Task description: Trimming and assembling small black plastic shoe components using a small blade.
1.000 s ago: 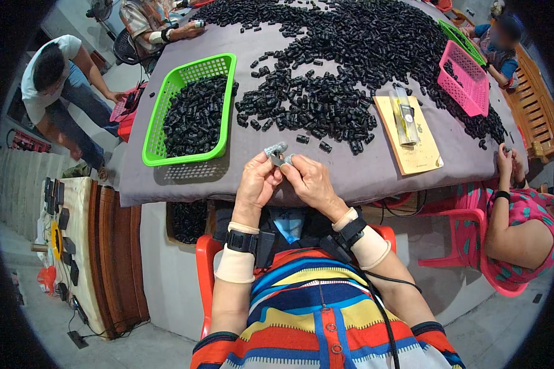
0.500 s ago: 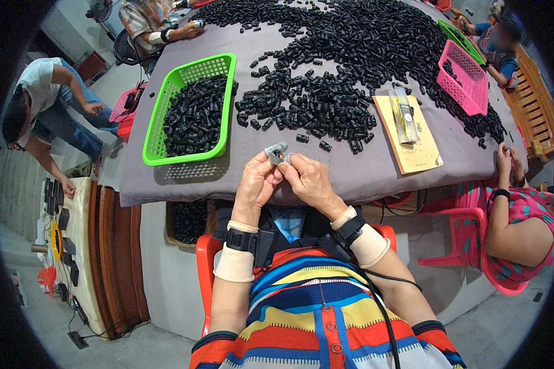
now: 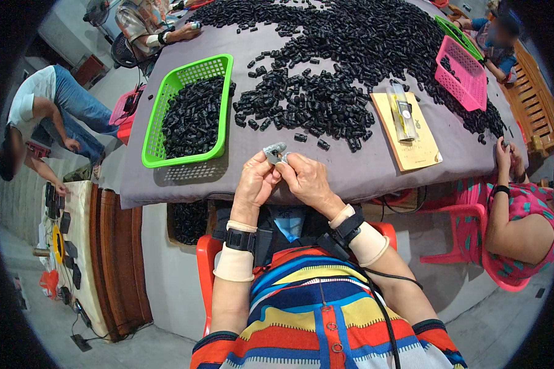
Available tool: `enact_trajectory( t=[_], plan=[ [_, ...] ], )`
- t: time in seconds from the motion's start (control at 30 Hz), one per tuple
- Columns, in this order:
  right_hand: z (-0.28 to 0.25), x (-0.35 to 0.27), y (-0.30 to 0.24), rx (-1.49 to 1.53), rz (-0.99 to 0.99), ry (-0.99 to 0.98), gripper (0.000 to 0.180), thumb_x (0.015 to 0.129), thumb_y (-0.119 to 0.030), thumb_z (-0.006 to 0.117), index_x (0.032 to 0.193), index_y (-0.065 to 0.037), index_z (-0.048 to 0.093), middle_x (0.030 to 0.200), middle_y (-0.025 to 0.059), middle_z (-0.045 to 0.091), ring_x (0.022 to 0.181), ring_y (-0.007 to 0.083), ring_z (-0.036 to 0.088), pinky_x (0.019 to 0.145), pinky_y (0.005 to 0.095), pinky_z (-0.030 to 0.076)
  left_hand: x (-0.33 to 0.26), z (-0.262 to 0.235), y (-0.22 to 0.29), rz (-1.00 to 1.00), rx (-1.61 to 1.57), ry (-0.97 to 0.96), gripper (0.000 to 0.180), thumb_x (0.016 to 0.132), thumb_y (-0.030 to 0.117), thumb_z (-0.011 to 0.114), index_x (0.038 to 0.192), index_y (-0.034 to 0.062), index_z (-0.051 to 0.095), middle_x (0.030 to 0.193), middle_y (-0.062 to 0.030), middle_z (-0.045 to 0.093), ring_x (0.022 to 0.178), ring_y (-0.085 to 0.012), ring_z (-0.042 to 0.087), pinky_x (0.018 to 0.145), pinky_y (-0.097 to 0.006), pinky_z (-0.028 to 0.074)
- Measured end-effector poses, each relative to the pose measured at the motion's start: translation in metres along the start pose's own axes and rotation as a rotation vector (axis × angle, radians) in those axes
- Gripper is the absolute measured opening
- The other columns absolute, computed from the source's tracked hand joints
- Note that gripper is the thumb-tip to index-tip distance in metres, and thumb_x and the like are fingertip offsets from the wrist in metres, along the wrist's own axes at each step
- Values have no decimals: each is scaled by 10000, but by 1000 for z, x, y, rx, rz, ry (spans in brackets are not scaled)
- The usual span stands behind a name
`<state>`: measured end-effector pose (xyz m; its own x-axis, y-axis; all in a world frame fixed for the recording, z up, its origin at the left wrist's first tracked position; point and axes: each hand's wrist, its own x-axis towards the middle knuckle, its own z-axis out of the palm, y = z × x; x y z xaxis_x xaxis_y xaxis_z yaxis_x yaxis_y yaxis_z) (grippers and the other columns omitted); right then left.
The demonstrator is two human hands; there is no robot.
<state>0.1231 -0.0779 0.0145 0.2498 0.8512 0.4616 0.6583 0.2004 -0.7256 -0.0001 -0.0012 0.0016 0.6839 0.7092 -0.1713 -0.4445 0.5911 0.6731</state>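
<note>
- Fingers (image 3: 271,152) of both hands are pinching closely together, grey covers (image 3: 277,147) wrapping some of the tips; they seem to be holding a small piece (image 3: 279,158), though the covers are hiding most of it.
- Left hand (image 3: 255,182) and right hand (image 3: 309,179) are hovering side by side over the near edge of the grey tablecloth (image 3: 351,179), with the piece sitting between their tips.
- How far along that one piece is getting, the view is not showing clearly.
- Green basket (image 3: 229,86) is standing to the left, already carrying a big heap of black pieces (image 3: 194,117).
- Many more loose black pieces (image 3: 311,101) are lying in front of the hands and spreading toward the far side, so plenty seems to be remaining.
- Two stray pieces (image 3: 324,144) are lying just beyond the fingers, apart from the main spread.
- Notepad (image 3: 426,155) is lying to the right, a clear case (image 3: 402,114) resting on it.
- Finished and unfinished pieces are looking alike, so an exact share is escaping judgement.
</note>
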Motion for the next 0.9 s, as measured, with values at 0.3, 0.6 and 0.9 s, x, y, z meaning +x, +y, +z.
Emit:
enact_trajectory(
  t=[0.3, 0.6, 0.9],
  plan=[
    [-1, 0, 1, 24, -5, 20, 214, 847, -231, 556, 728, -58, 519, 670, 112, 543, 599, 325, 558, 495, 407, 420, -4, 2, -2, 10, -13, -17, 330, 851, -32, 438, 1170, -17, 521, 887, -68, 606, 634, -77, 514, 552, -186, 432],
    [-6, -2, 1, 43, -40, -17, 201, 839, -203, 567, 723, -48, 512, 667, 117, 531, 589, 322, 552, 484, 400, 417, -3, 1, 1, -21, -47, -9, 295, 863, -10, 472, 1151, -15, 534, 850, -62, 607, 588, -71, 490, 526, -185, 418],
    [-4, -1, 1, 25, -31, -11, 202, 838, -207, 571, 726, -48, 515, 674, 118, 539, 595, 329, 554, 489, 401, 423, -3, 1, 0, -24, -46, -3, 319, 849, -42, 441, 1155, -11, 527, 872, -72, 608, 598, -86, 498, 549, -199, 429]
  ],
)
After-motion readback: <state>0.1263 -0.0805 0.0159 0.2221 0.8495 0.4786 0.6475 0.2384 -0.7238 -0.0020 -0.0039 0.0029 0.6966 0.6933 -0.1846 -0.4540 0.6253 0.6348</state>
